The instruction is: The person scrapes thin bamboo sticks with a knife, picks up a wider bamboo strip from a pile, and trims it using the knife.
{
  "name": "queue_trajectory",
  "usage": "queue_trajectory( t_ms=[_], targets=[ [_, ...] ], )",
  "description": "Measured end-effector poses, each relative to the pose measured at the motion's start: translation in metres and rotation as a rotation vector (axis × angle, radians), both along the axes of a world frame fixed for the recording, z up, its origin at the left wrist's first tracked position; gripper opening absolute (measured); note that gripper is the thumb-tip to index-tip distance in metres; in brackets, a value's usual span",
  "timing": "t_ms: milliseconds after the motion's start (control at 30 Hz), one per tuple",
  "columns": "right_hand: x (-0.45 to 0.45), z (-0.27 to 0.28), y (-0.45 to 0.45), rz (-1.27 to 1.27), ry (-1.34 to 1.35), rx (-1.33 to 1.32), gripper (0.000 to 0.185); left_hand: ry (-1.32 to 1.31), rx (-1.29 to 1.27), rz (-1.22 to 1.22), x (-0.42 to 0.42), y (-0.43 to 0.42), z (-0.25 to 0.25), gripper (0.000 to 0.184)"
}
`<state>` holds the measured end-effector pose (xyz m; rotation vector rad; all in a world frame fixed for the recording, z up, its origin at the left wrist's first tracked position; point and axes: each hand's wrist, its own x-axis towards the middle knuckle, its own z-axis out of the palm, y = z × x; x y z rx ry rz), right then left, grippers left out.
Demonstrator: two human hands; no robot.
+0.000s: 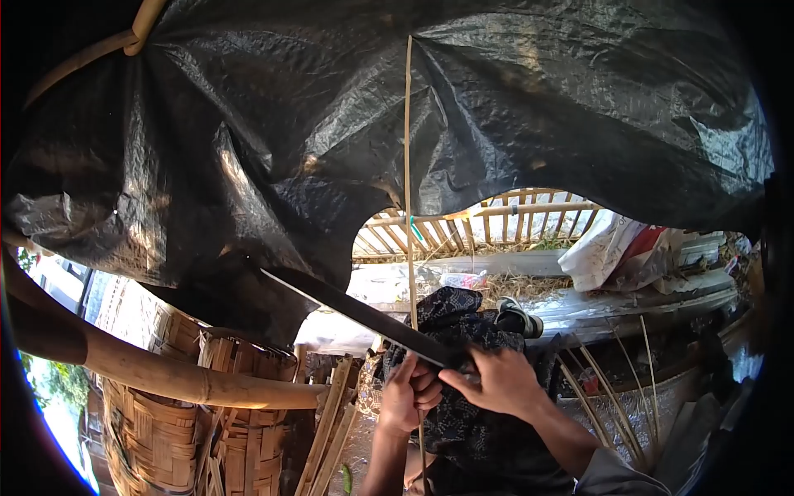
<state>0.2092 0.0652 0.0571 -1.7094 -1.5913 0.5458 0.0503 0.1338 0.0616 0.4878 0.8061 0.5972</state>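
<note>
- Pale, slender bamboo-like strip [408,149] stands nearly upright before the person; the left hand [405,395] curls its fingers round the lower part, probably to steady it.
- Right hand [500,382] is wrapped about the mostly hidden handle of a long, dark-bladed knife [347,306]. Its blade slants up leftward across the strip, just above the left hand, an angle that likely keeps the tip away from the body.
- Dark, pale-patterned cloth [475,426] lies below both hands, perhaps shielding the legs.
</note>
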Motion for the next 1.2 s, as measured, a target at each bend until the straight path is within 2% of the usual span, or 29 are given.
queue_trajectory(
  t_ms=[67, 133, 233, 400, 533, 600, 767, 933, 1000, 1100, 1133, 1200],
  targets=[
    [-0.014, -0.012, 0.0, -0.05, -0.04, 0.042, 0.047, 0.169, 0.073, 0.057, 0.001, -0.005, -0.003, 0.037],
    [-0.016, -0.01, 0.0, -0.051, -0.109, -0.014, 0.048, 0.141, 0.066, 0.064, -0.002, -0.006, -0.005, 0.038],
    [-0.018, -0.017, 0.003, -0.041, -0.045, -0.061, 0.046, 0.174, 0.177, 0.079, -0.002, -0.011, -0.005, 0.037],
    [-0.017, -0.028, 0.005, -0.044, 0.037, 0.032, 0.05, 0.161, 0.172, 0.068, -0.003, -0.011, -0.006, 0.037],
    [-0.018, -0.026, 0.004, -0.063, -0.028, 0.063, 0.048, 0.172, 0.224, 0.059, -0.002, -0.018, -0.007, 0.037],
    [-0.018, -0.018, 0.001, -0.082, 0.077, -0.048, 0.044, 0.158, 0.233, 0.059, -0.002, -0.024, -0.008, 0.04],
    [-0.017, -0.027, 0.0, -0.11, -0.003, 0.092, 0.045, 0.195, 0.185, 0.062, -0.004, -0.032, -0.009, 0.039],
    [-0.014, -0.034, -0.001, -0.124, 0.189, 0.069, 0.04, 0.219, 0.174, 0.063, -0.001, -0.03, -0.008, 0.04],
    [-0.017, -0.029, -0.002, -0.157, 0.264, 0.184, 0.034, 0.223, 0.199, 0.045, -0.003, -0.031, -0.009, 0.042],
    [-0.013, -0.038, -0.016, -0.18, 0.388, 0.192, 0.032, 0.182, 0.179, 0.038, -0.005, -0.03, -0.011, 0.042],
    [-0.013, -0.041, -0.02, -0.186, 0.467, 0.254, 0.031, 0.152, 0.164, 0.021, -0.005, -0.029, -0.012, 0.042],
    [-0.011, -0.056, -0.032, -0.201, 0.668, 0.176, 0.03, 0.14, 0.146, 0.029, -0.005, -0.028, -0.015, 0.042]
  ],
)
